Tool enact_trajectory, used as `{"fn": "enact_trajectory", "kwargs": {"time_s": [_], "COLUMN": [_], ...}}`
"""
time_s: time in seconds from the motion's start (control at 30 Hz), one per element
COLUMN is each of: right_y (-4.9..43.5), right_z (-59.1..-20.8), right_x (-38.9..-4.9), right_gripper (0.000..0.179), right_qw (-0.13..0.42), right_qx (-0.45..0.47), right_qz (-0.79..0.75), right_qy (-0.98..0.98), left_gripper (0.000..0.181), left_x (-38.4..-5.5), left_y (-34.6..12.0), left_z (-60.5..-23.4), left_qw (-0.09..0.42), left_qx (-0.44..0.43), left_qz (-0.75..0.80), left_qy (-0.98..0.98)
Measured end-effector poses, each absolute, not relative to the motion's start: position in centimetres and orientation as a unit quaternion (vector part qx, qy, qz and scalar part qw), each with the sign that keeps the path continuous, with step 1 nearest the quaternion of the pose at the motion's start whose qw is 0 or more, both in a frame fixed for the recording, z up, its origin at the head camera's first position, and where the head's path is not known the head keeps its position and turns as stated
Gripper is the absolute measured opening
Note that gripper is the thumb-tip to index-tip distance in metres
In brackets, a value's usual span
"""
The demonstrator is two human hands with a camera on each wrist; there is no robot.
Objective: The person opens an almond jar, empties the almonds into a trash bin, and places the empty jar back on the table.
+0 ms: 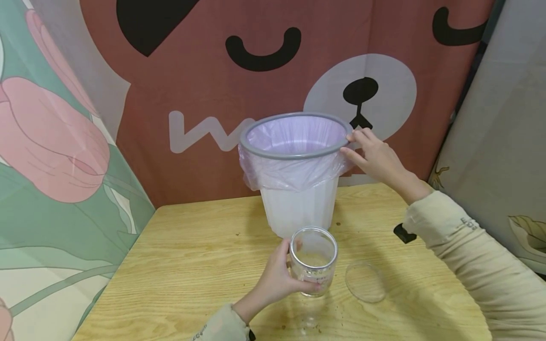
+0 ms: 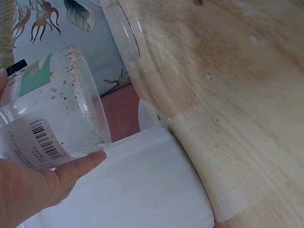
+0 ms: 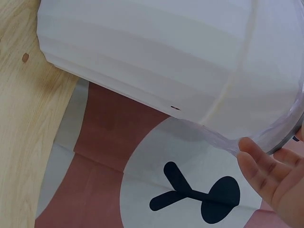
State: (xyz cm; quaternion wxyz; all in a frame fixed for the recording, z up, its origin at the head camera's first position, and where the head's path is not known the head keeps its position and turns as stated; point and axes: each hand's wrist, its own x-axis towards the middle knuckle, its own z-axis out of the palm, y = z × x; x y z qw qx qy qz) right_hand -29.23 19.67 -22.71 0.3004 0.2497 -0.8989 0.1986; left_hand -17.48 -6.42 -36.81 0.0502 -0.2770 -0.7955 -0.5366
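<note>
My left hand holds a clear, open-topped jar round its side, just in front of a white trash can. Brown crumbs cling inside the jar near its base, and its label with a barcode shows in the left wrist view. The trash can stands upright, lined with a thin purple bag folded over its grey rim. At the rim's right side, my right hand grips it between thumb and fingers. The right wrist view shows those fingers at the bag's edge.
A clear round lid lies on the wooden table, right of the jar. Farther right is a small black object near the right sleeve. Crumbs dot the tabletop. A printed curtain hangs behind the trash can.
</note>
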Motion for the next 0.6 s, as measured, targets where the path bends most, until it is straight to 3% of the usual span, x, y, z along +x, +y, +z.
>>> {"fn": "enact_trajectory", "kwargs": {"time_s": [0.6], "right_y": [19.68], "right_z": [-22.79], "right_x": [-29.30], "right_gripper": [0.038], "right_qw": [0.306], "right_qx": [0.248], "right_qz": [0.199], "right_qy": [-0.897], "left_gripper": [0.081], "left_x": [-17.85], "left_y": [-6.89], "left_z": [-37.13], "left_qw": [0.067], "left_qx": [-0.269], "left_qz": [-0.467], "left_qy": [-0.840]}}
